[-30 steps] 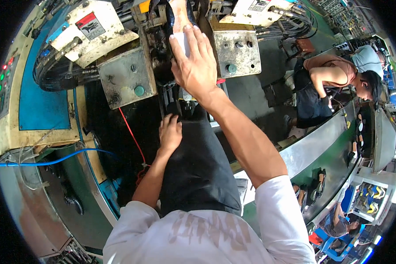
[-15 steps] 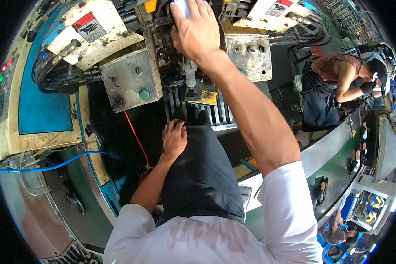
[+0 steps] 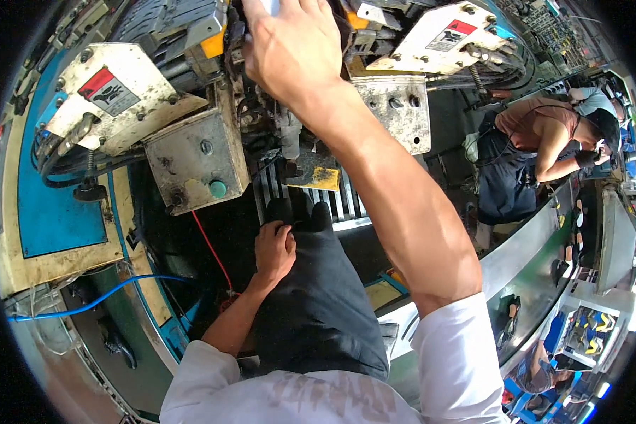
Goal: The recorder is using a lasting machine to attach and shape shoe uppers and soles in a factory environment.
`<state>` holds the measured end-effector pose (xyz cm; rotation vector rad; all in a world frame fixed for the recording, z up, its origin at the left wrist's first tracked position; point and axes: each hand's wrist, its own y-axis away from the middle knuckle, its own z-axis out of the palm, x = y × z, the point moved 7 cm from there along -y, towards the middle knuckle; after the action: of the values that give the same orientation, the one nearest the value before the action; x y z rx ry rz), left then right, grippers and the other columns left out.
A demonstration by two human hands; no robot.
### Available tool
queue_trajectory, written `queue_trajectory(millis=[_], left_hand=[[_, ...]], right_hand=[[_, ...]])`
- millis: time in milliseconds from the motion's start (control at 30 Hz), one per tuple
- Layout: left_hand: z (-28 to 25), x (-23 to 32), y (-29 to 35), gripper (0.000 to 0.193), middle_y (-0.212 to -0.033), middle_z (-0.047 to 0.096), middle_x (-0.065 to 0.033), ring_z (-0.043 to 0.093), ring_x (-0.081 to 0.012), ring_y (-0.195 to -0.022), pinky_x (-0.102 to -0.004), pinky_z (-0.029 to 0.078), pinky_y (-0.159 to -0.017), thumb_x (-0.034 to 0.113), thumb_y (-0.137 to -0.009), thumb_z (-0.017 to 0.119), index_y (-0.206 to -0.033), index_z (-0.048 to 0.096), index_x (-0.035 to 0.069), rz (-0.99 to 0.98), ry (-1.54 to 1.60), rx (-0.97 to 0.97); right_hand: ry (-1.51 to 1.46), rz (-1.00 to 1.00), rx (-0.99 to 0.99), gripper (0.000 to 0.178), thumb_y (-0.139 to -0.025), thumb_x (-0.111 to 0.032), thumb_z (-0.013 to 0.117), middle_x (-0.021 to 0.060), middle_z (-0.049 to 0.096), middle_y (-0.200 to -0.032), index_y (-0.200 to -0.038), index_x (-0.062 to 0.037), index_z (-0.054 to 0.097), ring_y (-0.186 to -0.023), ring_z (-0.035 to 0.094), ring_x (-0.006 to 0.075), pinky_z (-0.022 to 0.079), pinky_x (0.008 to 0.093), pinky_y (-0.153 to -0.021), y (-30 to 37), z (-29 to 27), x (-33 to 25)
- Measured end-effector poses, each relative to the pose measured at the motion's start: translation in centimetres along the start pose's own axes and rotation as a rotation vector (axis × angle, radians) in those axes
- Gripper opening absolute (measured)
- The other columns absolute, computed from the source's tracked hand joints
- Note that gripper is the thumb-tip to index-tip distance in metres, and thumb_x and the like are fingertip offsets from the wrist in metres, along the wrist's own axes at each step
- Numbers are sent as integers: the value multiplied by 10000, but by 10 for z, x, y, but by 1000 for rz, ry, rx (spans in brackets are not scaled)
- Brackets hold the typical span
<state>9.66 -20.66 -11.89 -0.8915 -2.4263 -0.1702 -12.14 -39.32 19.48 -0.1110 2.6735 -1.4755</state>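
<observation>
My right hand (image 3: pixel 295 46) reaches to the top edge, over the middle of a dirty machine. It is closed on a small white thing (image 3: pixel 271 6), partly cut off by the picture's edge; I cannot tell its kind. The fingertips are out of sight. My left hand (image 3: pixel 274 251) hangs low at my left thigh against the dark trousers (image 3: pixel 311 304), its fingers curled in, with nothing seen in them. Below my right wrist, between two metal boxes, is a yellow-topped block (image 3: pixel 321 178). The left metal box (image 3: pixel 198 159) bears a green button (image 3: pixel 218 189).
White cover plates (image 3: pixel 95 88) with warning signs flank the machine's middle. A blue hose (image 3: pixel 99 304) crosses at left, near a belt with a dark shoe (image 3: pixel 116 344). At right, another person (image 3: pixel 544 141) bends beside a conveyor (image 3: pixel 509 283) carrying shoe parts.
The view has shifted, so the machine sits lower in the picture. My right hand is still on the white thing, further up and left. My left hand's fingers have curled in more.
</observation>
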Motion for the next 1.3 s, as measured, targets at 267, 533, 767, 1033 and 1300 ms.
queue_trajectory(millis=[267, 533, 767, 1033, 1300], left_hand=[[5, 1, -3, 234, -1285, 699, -147, 654, -387, -1200, -534, 538, -1005, 157, -976, 701, -1186, 768, 77, -14, 7, 5], [-6, -5, -7, 279, -1237, 695, -198, 644, -440, -1164, -524, 529, -1020, 138, -983, 672, -1240, 740, 55, -82, 55, -31], [2, 4, -5, 278, -1244, 712, -168, 650, -414, -1190, -516, 528, -1049, 183, -978, 661, -1212, 764, 74, -94, 56, -62], [15, 16, -8, 233, -1134, 744, -209, 673, -428, -1119, -530, 531, -999, 128, -948, 659, -1136, 761, 33, 198, -78, -54], [51, -7, -18, 413, -1393, 640, -226, 609, -422, -1280, -516, 500, -1077, 282, -1128, 474, -1409, 683, 62, -24, -133, -255]], right_hand=[[-37, 51, 55, 598, -902, -151, 710, 352, 502, -1590, -1485, -58, 619, -1512, 465, 486, 373, 549, -1275, -13, -4, 11], [-329, 363, -114, 662, -857, -42, 706, 345, 418, -1649, -1509, -37, 589, -1453, 517, 511, 483, 521, -1192, 107, -77, -25], [-145, 833, -620, 515, -889, -4, 694, 211, 652, -1443, -1403, -39, 691, -1314, 632, 434, 539, 487, -1116, 442, -211, -58], [546, 1405, -567, 454, -931, -56, 623, 261, 688, -1304, -1377, 24, 653, -1238, 627, 461, 496, 533, -1099, 684, -578, -99], [930, 2267, -742, 1018, -894, -216, 801, 269, 411, -1665, -1733, -134, 231, -1504, 453, 476, 427, 528, -1233, 852, -792, -232]])
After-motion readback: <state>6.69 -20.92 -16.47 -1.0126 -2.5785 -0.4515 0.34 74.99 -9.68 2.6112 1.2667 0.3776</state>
